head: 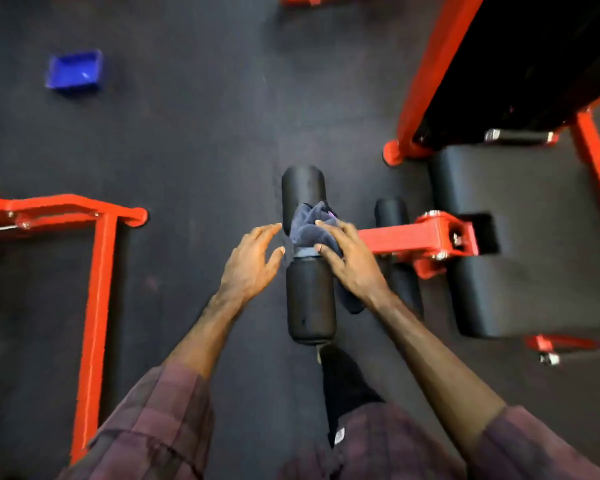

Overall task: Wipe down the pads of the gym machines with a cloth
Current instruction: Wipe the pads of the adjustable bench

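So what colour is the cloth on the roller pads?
Dark grey-blue cloth, seen in the head view, under the right hand.

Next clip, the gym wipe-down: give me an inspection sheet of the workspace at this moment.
Surface: dark rubber floor.
Job's things: dark cloth bunched over the middle of the near roller pads; second roller pads and flat seat pad beyond.
Clutter: blue bin on the floor, far left.
Grippers: right hand rests on the cloth, fingers spread; left hand open beside the roller, holding nothing.
Cables: nothing seen.
Surroundings: red machine frames left and right.
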